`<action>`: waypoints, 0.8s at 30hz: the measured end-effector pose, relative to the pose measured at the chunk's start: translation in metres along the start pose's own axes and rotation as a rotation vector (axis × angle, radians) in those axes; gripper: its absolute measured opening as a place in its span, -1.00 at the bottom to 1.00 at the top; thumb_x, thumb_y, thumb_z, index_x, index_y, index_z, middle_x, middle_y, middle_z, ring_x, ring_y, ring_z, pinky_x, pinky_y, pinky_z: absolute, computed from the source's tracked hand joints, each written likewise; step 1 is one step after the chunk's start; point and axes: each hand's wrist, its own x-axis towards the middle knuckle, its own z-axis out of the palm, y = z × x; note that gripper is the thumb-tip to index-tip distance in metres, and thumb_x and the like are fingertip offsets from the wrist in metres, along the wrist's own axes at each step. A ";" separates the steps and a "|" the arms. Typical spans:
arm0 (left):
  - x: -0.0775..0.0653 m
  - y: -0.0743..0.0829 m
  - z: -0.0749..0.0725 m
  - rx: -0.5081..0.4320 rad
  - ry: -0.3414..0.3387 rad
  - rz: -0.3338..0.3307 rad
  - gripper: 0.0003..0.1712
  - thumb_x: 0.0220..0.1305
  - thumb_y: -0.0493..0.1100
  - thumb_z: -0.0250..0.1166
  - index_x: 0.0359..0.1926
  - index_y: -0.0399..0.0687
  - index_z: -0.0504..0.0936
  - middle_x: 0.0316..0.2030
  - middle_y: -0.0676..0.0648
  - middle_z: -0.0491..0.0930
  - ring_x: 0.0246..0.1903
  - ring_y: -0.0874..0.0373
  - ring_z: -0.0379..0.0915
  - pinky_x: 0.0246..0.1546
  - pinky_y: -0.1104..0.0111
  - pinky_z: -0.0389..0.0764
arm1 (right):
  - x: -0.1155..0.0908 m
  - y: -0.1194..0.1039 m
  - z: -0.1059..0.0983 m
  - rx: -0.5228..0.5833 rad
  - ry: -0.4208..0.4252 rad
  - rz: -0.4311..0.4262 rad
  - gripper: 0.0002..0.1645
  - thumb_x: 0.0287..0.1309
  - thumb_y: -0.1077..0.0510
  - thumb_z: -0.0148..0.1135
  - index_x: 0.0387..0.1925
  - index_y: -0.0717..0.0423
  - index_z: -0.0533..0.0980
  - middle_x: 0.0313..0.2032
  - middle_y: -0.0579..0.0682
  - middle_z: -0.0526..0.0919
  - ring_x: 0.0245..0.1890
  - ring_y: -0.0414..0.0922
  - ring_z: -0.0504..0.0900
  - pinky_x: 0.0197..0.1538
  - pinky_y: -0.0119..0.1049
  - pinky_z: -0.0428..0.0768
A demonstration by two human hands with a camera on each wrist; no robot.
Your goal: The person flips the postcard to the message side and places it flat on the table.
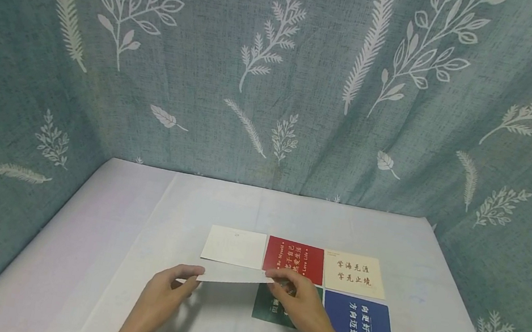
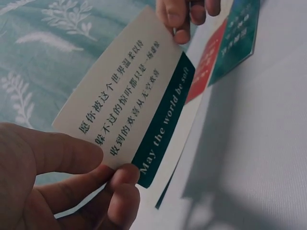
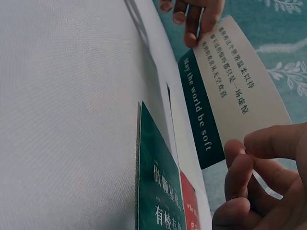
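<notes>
The left hand (image 1: 165,288) pinches one short end of an off-white rectangular card with a dark green band (image 1: 235,275) between thumb and fingers; the right hand (image 1: 299,303) pinches the opposite end; the held card (its band reads "May the world be soft") is raised above the white table (image 1: 121,305); on the table, a mostly blank white rectangular card (image 1: 233,246), a red rectangular card (image 1: 294,250) and a cream rectangular card (image 1: 355,274) form a row; nearer lie a green rectangular card (image 1: 270,307), partly hidden by the right hand, and a blue rectangular card (image 1: 360,322).

Card (image 2: 134,100) between fingers (image 2: 123,205): "May the world be soft"
Red card (image 1: 294,258) beyond right fingers (image 3: 240,172): "Be Myself", "Love Life"
Cream card (image 1: 355,274), rightward: "学海无涯"
Blue card (image 1: 360,322), rightward: "向更好的"
</notes>
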 end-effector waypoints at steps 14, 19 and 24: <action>-0.001 -0.002 0.000 -0.046 -0.010 0.039 -0.70 0.36 -0.17 0.27 0.08 0.09 0.72 0.00 0.01 0.68 -0.22 0.19 0.57 -0.23 0.27 0.49 | 0.000 -0.001 -0.002 0.058 0.008 0.020 -0.68 0.51 0.14 0.00 0.00 -0.05 0.68 -0.15 -0.07 0.65 -0.18 -0.03 0.56 -0.09 -0.14 0.55; -0.001 -0.002 0.001 -0.033 -0.004 0.050 -0.62 0.30 -0.26 0.21 0.08 0.11 0.71 0.00 0.00 0.69 -0.20 0.19 0.56 -0.20 0.26 0.49 | 0.000 0.000 -0.003 0.029 0.007 0.009 -0.68 0.45 -0.09 0.14 0.02 -0.07 0.68 -0.05 -0.13 0.70 -0.11 -0.10 0.60 0.00 -0.15 0.56; 0.000 -0.002 0.004 0.036 0.031 0.071 -0.63 0.31 -0.27 0.19 0.08 0.07 0.71 -0.02 0.01 0.71 -0.22 0.20 0.57 -0.25 0.26 0.49 | -0.002 0.001 -0.002 0.005 -0.003 -0.009 -0.74 0.37 -0.04 0.26 -0.01 -0.09 0.67 -0.15 -0.16 0.71 -0.20 -0.11 0.61 -0.17 -0.28 0.58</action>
